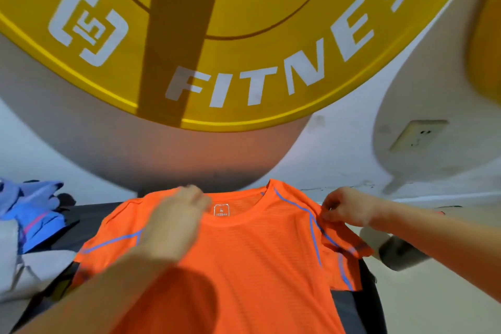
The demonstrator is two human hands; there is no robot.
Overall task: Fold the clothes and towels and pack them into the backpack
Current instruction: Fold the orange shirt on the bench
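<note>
Looks like a gym: big yellow wall graphic (244, 35) reading "FITNE…" with a logo (86, 23), white wall, socket (418, 135), sportswear pile (32, 214) on dark bench (89, 214)

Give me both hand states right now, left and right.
Left hand: over the orange T-shirt by the collar; too blurred to tell its grip.
Right hand: closed, pinching the orange T-shirt at the shoulder seam.

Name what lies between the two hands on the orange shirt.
Head view: the neckline of the orange shirt, its white label and a blue shoulder stripe.
</note>
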